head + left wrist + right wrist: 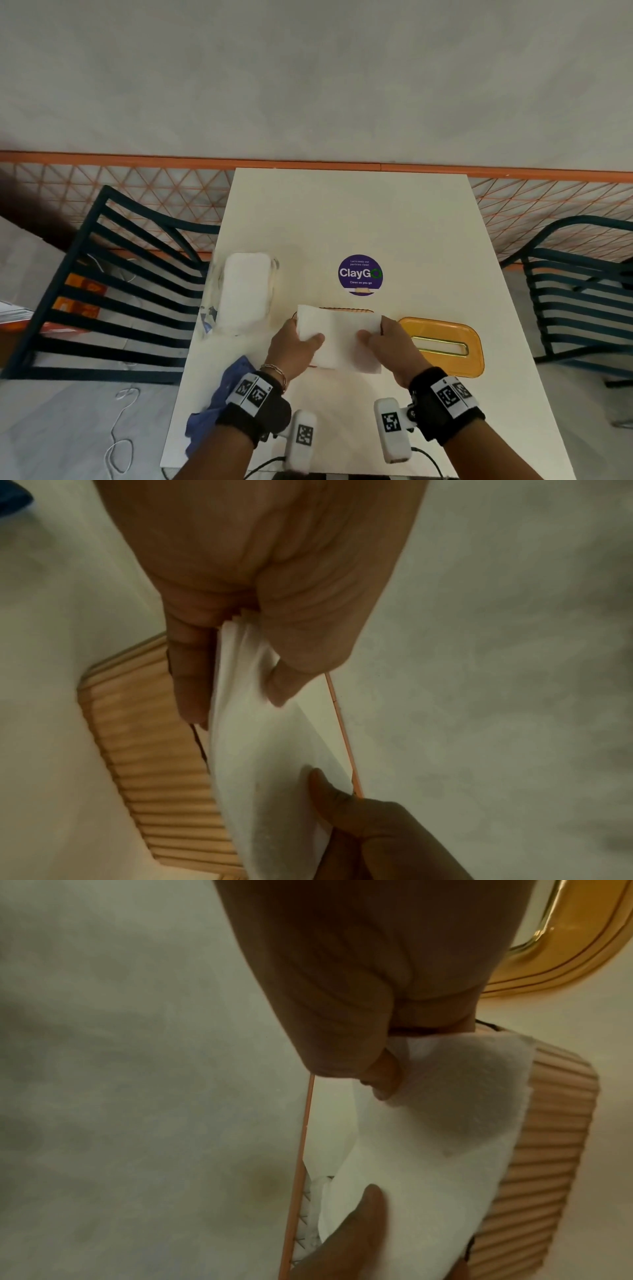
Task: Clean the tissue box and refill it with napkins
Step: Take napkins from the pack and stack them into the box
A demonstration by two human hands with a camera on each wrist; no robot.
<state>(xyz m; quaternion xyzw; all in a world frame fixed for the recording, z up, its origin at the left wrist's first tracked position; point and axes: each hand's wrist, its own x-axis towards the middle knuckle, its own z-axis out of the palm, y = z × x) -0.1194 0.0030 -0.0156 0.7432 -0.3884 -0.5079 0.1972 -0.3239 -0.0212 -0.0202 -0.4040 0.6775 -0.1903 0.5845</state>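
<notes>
A stack of white napkins (337,334) is held over the ribbed peach tissue box (346,310), which it mostly hides in the head view. My left hand (294,346) pinches its left end, thumb on top. My right hand (394,342) pinches the right end the same way. In the left wrist view the napkins (260,753) curve down beside the box's ribbed wall (150,750). The right wrist view shows the napkins (428,1137) at the box's wall (548,1150). The amber transparent lid (445,346) with its slot lies on the table to the right.
A white table (359,212) holds a plastic-wrapped napkin pack (245,291) at the left, a blue cloth (219,404) at the near left edge and a purple round sticker (359,274). Dark slatted chairs (113,291) flank the table; the right one (582,291) stands close.
</notes>
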